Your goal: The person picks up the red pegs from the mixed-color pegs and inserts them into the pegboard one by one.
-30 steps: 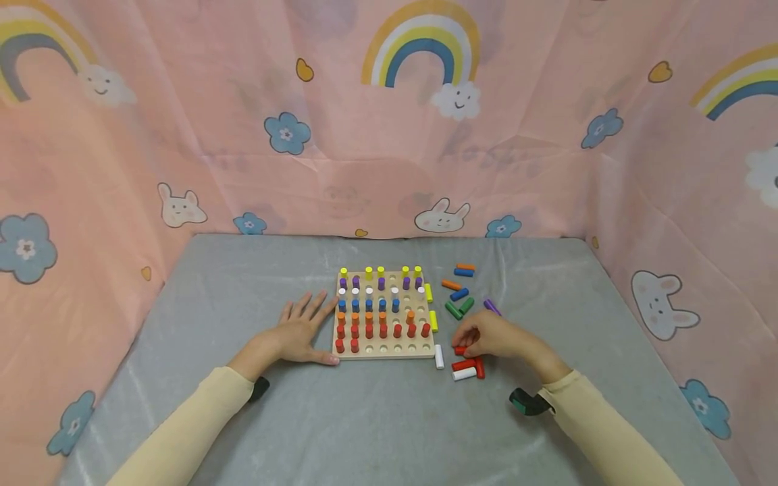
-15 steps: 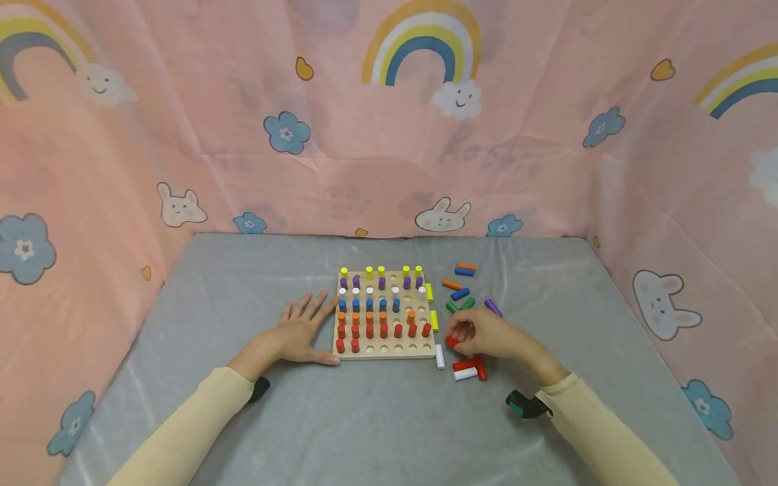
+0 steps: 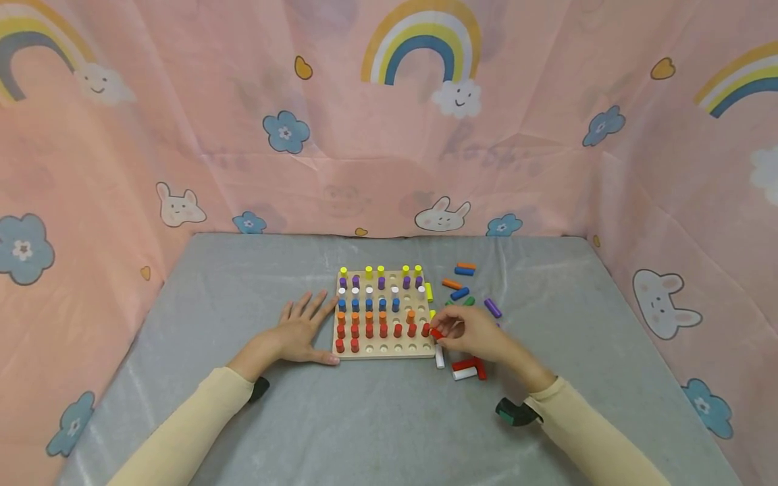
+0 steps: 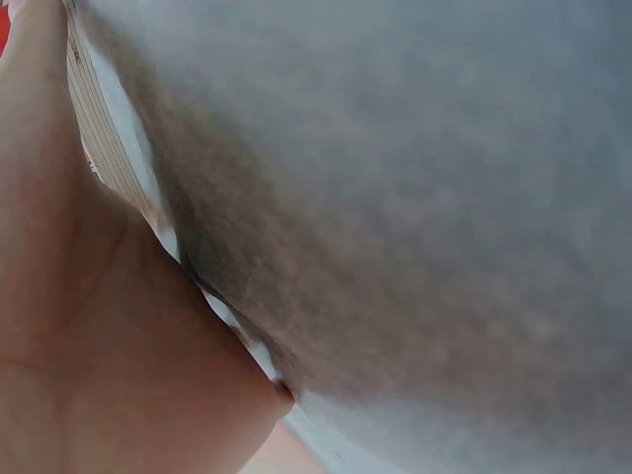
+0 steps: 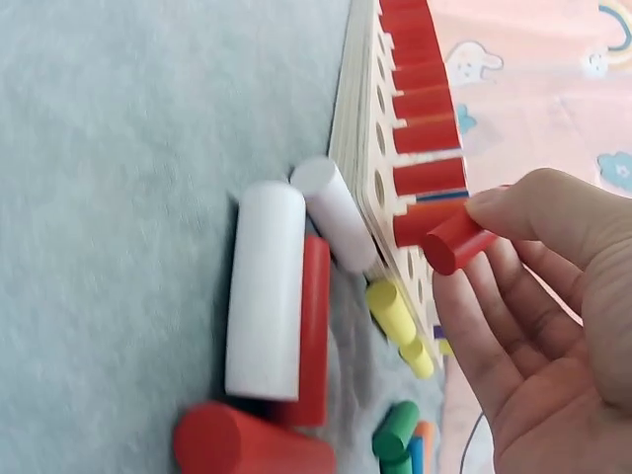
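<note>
A wooden pegboard stands in the middle of the table in the head view, with rows of coloured pegs upright in its holes. My left hand lies with fingers spread against the board's left side, thumb at the near corner. In the right wrist view, my right hand pinches a red peg between thumb and fingers, at the board's right edge. The front row holds two red pegs at its left, then bare holes. Behind it runs a row of red pegs. The left wrist view shows mostly palm and cloth.
Loose pegs lie right of the board: a white peg at its edge, another white peg beside red pegs, a purple peg, and blue, orange, green and yellow ones farther back. Grey cloth covers the table.
My right hand has lifted a red peg from the loose group and carried it left to the board's right edge. The left hand stays in place.
</note>
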`<state>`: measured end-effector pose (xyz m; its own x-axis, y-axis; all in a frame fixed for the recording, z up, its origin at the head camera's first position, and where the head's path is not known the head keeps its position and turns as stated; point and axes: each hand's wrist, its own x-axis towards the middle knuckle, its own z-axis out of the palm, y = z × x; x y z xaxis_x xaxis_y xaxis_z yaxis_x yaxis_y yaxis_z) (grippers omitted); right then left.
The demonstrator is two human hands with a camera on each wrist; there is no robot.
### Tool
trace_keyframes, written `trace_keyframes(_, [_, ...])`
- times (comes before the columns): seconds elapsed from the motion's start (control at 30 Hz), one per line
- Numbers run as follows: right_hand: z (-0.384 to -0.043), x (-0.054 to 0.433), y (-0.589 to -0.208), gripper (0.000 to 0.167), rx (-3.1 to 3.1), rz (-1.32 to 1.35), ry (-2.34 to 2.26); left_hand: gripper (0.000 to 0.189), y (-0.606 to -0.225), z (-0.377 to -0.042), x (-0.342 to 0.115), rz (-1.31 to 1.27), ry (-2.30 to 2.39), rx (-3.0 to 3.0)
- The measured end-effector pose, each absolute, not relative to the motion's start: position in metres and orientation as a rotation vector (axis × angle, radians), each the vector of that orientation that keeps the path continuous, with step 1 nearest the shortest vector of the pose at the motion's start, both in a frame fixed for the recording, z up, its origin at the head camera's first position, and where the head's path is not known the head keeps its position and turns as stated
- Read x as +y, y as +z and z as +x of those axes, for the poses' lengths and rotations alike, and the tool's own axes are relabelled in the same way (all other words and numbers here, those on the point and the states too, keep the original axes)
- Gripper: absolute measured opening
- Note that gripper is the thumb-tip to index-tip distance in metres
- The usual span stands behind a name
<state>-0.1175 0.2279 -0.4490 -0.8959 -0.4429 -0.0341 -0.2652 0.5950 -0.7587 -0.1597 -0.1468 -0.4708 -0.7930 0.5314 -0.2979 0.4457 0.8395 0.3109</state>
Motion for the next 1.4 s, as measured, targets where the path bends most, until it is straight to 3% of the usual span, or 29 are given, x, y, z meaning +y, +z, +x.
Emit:
trace_keyframes(0.47, [-0.109, 0.201, -0.459, 0.023, 2.554, -0.535, -1.486, 0.12, -0.473, -0.16, -0.148, 0.743, 0.338, 2.638])
trace_keyframes(1.4, [-0.101, 0.136, -0.47, 0.024, 2.616, -0.69, -1.696, 0.126, -0.478, -0.163, -0.148, 0.736, 0.327, 2.619])
